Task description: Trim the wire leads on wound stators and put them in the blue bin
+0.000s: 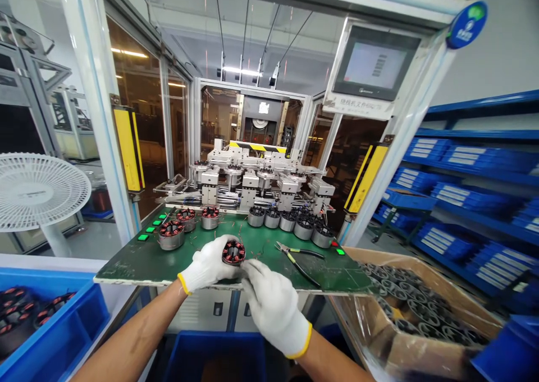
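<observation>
Gloved left hand [207,265] and right hand [274,308] meet closely.

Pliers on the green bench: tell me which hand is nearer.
Right. The right hand is just below and left of the pliers; the left hand is farther left, holding the wound stator.

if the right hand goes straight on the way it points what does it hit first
Most likely the wound stator held in the left hand. The fingers of the right hand point at it and seem already at its edge, though depth is unclear.
</observation>
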Demonstrator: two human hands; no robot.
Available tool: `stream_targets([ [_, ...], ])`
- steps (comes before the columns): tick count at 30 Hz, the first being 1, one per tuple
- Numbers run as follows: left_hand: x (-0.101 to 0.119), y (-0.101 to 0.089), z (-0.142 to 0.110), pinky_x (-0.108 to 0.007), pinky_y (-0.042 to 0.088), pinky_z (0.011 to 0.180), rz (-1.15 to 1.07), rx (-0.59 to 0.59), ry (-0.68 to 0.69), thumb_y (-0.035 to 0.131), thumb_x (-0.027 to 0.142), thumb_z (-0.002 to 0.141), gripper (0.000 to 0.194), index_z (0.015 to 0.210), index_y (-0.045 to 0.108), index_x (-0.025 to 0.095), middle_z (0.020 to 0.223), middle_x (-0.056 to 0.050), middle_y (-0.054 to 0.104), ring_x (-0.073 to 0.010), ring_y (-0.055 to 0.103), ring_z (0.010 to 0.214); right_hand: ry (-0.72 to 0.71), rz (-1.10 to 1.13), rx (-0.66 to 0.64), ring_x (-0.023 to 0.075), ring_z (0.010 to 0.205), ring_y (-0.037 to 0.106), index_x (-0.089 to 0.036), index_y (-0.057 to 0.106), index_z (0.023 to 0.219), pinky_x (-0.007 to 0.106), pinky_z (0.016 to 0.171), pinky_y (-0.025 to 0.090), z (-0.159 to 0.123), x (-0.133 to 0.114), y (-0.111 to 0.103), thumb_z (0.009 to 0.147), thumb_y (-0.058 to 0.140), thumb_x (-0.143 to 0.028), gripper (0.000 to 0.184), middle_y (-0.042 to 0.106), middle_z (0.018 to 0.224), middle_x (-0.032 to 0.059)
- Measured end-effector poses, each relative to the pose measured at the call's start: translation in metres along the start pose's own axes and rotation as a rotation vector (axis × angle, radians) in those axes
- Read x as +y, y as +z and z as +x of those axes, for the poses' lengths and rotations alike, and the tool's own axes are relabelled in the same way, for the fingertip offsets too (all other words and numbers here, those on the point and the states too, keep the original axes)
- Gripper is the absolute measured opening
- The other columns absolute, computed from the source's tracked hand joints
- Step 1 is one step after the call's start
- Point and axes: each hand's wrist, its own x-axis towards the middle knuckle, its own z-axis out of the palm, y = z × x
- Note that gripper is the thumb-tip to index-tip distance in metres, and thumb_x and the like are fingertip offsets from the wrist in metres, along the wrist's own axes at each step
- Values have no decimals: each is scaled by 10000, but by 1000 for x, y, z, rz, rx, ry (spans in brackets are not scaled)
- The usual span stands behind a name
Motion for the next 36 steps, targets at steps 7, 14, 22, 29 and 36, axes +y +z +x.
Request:
stream_targets([
  [7, 3, -5, -7, -328, 448, 782, 15, -5, -16, 690, 418, 606, 572, 1146, 533, 318, 1070, -1, 656, -248, 623, 958, 794, -308, 164, 266, 1006, 615, -235, 567, 1222, 379, 875, 448, -8, 153, -69, 931, 341, -373, 393, 642, 1145, 93],
  [14, 6, -3, -6, -335, 445, 818, 17, -18, -36, 679, 404, 612, 574, 1156, 524, 309, 1085, -5, 651, -247, 620, 967, 785, -391, -349, 281, 970, 628, -128, 298, 1440, 347, 813, 431, -51, 252, -82, 901, 355, -257, 558, 669, 1015, 177],
  [22, 7, 0, -7, -316, 453, 820, 15, 5, -48, 674, 398, 614, 578, 1165, 523, 313, 1104, -1, 653, -243, 622, 987, 665, -449, -405, 277, 968, 625, -186, 262, 1458, 354, 822, 423, -46, 254, -66, 917, 359, -304, 562, 592, 1201, 172],
  [29, 9, -2, -7, -329, 450, 819, 14, 3, -52, 676, 391, 604, 575, 1154, 524, 325, 1099, 1, 647, -252, 622, 974, 708, -501, -258, 295, 949, 630, -153, 366, 1407, 390, 815, 442, -42, 236, -73, 930, 345, -347, 515, 634, 1114, 178],
  [36, 6, -1, -7, -314, 445, 811, -14, 0, -34, 675, 359, 604, 570, 1152, 524, 316, 1096, 2, 643, -236, 611, 990, 287, -301, -171, 252, 1242, 429, -162, 482, 1315, 385, 1064, 295, -20, 151, -41, 818, 553, -452, 580, 491, 1346, 110],
])
